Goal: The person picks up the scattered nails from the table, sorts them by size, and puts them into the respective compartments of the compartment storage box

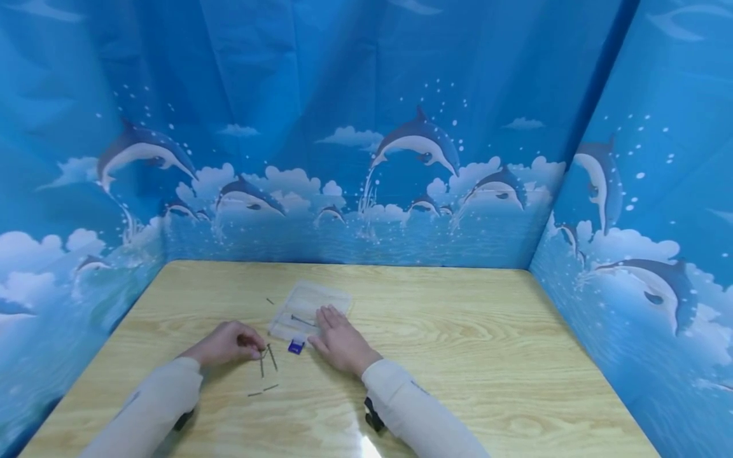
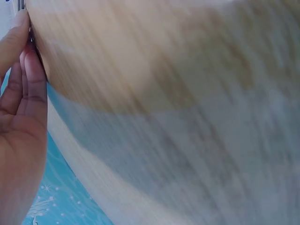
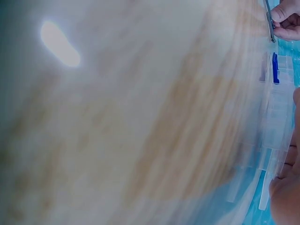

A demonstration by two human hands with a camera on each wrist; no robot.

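Thumb and fingertips of my left hand (image 1: 231, 343) pinch a thin dark screw (image 1: 262, 366) at the box's near left corner; the left wrist view shows metal (image 2: 31, 36) between the fingertips. Right beside it is another long screw (image 1: 272, 357). My right hand (image 1: 340, 340) rests with straight fingers on the right side of a clear plastic box (image 1: 309, 294), partly covering it. Inside the box lies one long screw (image 1: 303, 320). A blue latch (image 1: 296, 346) sits at the box's near edge, seen also as a blue strip (image 3: 275, 68) in the right wrist view.
Two short dark pieces (image 1: 271, 387) lie on the wooden table (image 1: 469, 356) nearer the body. One more small piece (image 1: 270, 301) is left of the box. Blue dolphin-print curtains (image 1: 366, 242) stand along the table's back and sides.
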